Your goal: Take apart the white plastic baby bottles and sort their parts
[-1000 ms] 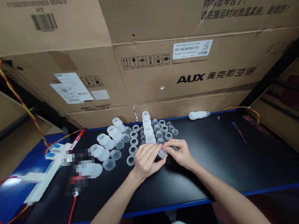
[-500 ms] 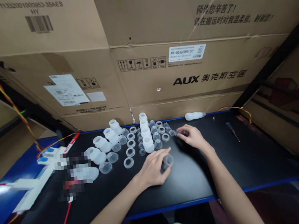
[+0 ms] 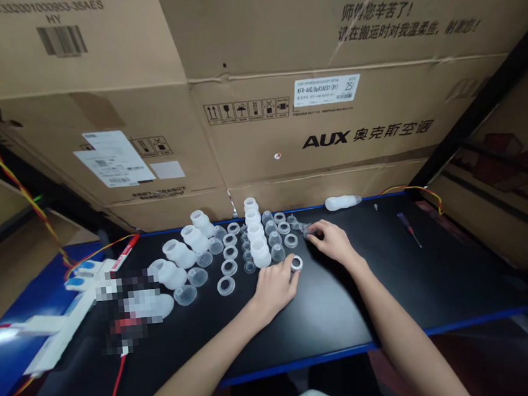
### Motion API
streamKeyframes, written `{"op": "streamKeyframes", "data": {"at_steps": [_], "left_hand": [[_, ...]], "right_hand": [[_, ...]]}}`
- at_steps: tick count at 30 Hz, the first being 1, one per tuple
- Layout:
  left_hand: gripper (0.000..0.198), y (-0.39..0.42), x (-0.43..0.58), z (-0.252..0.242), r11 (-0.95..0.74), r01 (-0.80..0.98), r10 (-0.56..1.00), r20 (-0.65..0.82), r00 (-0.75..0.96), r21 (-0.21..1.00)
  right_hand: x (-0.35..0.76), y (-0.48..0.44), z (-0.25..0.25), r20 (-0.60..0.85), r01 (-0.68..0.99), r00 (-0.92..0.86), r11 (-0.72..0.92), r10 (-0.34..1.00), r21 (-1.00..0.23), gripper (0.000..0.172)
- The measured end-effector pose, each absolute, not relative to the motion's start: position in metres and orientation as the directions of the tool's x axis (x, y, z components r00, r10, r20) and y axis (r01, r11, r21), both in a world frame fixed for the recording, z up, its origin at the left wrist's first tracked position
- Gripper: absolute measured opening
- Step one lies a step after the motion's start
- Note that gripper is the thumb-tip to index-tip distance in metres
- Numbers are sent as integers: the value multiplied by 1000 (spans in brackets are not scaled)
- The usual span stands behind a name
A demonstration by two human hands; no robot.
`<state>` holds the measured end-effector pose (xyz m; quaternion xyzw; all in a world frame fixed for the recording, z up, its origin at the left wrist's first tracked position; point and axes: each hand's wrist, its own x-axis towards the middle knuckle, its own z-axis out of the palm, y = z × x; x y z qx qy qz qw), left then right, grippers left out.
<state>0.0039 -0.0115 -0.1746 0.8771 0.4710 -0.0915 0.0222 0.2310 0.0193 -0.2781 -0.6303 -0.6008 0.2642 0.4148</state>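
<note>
My left hand [image 3: 275,289] grips a translucent bottle collar ring [image 3: 297,262] between thumb and fingers, just above the black tabletop. Farther right, my right hand [image 3: 333,241] has its thumb and fingers pinched at a small clear piece, possibly a bottle teat, at the near end of a short row of clear teats [image 3: 294,223]; the fingers partly cover it. Left of that row lie collar rings [image 3: 290,241], clear dome caps [image 3: 275,237] and a row of upright white bottle bodies [image 3: 260,252].
More white bottles [image 3: 179,254], clear caps [image 3: 185,294] and rings [image 3: 226,285] stand at the left. A power strip [image 3: 75,303] with cables lies on the left edge. At the back is a white bottle [image 3: 341,202]; a screwdriver [image 3: 408,227] rests right. A cardboard box [image 3: 240,51] walls off the rear.
My left hand has moved forward, away from the table's front edge, carrying the ring. My right hand has shifted slightly left, staying at the small clear pieces.
</note>
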Motion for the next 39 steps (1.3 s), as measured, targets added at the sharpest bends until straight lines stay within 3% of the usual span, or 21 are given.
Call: {"op": "streamKeyframes", "data": {"at_steps": [5,10,16,21,30,39], "left_hand": [[54,-3,21,-181,-506,853,854,-214,474,-129],[57,-1,20,-194,-530,840,847,-122,518,-115],[38,-1,3,-204,-642,765,765,15,643,-42],[27,-2,-1,-203,-692,721,721,19,693,-20],[41,7,6,-205,-525,850,851,-46,523,-48],[45,6,-5,-215,-641,767,768,43,639,36]], "right_hand": [[236,19,-274,203,505,270,41,941,-862,13],[234,21,-278,215,431,280,78,935,-899,14],[223,25,-289,208,407,189,116,960,-906,31],[213,28,-294,223,425,142,144,964,-894,39],[199,35,-295,185,398,257,71,948,-915,34],[204,42,-313,231,317,264,142,936,-938,21]]}}
